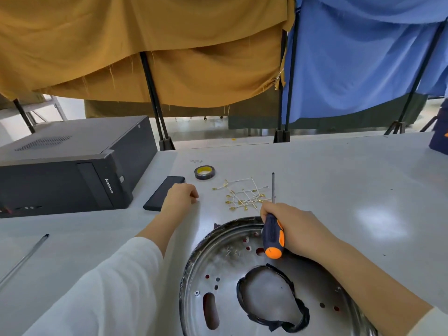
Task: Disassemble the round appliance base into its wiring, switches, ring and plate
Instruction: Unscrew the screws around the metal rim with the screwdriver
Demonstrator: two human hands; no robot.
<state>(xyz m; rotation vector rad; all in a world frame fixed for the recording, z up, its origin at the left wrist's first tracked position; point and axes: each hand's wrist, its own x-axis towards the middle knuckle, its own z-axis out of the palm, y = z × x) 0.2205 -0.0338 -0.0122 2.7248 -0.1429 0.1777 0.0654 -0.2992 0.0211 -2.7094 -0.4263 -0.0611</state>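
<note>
A round shiny metal plate (225,282) with holes and a black-taped central opening (271,299) lies on the table near me. Beyond its far rim sits a loose tangle of white wires with brass terminals (244,196). My right hand (298,229) grips a screwdriver (273,236) by its dark blue and orange handle, over the plate's far rim, with the shaft pointing away over the wires. My left hand (180,196) rests on the table left of the wires, fingers curled under and holding nothing that I can see.
A black phone (163,196) lies beside my left hand, and a roll of black tape (204,172) beyond it. A dark computer case (68,166) fills the left of the table. A metal rod (24,259) lies at the near left. A few small screws (196,161) sit behind the tape.
</note>
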